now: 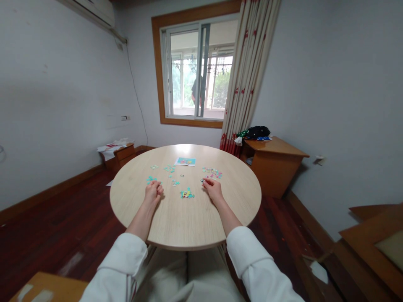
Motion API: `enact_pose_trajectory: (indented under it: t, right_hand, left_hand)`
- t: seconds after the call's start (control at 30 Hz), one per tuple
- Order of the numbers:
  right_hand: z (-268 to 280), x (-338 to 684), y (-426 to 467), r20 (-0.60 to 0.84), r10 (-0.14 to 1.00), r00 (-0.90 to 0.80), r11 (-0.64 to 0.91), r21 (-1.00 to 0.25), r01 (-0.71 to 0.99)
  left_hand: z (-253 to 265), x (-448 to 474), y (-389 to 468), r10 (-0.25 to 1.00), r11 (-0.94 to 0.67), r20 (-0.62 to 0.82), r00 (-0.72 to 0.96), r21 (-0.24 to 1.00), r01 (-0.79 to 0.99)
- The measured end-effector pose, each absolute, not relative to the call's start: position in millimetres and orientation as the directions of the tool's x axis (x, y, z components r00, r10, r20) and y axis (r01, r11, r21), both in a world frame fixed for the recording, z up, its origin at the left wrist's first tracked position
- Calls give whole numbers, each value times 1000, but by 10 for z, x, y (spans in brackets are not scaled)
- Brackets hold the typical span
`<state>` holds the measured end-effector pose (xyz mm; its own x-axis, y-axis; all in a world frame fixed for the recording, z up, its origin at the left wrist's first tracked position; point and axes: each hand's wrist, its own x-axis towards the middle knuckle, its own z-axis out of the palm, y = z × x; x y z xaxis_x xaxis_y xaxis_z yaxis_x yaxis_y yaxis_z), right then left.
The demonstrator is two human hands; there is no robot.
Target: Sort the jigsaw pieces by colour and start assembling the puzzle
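Observation:
A partly joined jigsaw puzzle (187, 193), with a yellow cartoon face and teal edges, lies on the round table between my hands. To its left, my left hand (154, 192) rests with curled fingers beside a cluster of teal puzzle pieces (151, 179); whatever its fingers may hold is hidden. My right hand (213, 189) pinches a small puzzle piece (202, 180) at its fingertips, just in front of a pile of pink and pale pieces (215, 173). A few loose pieces (175, 183) lie above the joined part. Further back is a colourful picture sheet (185, 161).
More pieces lie at the back left, some teal (169, 168) and some pale (154, 167). The round wooden table (185, 226) ends close to my lap. A brown cabinet (273, 167) with cloths on top stands behind right, and a curtain (248, 71) hangs beside the window.

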<state>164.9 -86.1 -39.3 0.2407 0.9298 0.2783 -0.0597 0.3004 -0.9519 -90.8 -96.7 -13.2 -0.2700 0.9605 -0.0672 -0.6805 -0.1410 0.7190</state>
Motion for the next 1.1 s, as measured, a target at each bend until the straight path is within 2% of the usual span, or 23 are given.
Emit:
enact_pose_trajectory:
  t: [0.23, 1.1]
  right_hand:
    - [-376, 1633, -883, 285, 934, 217, 301, -953, -46]
    - [-309, 1502, -1066, 254, 958, 130, 265, -961, -75]
  left_hand:
    - [-120, -918, -972, 964, -138, -73, -256, 685, -715]
    - [-98, -885, -984, 973, -113, -65, -222, 704, -701]
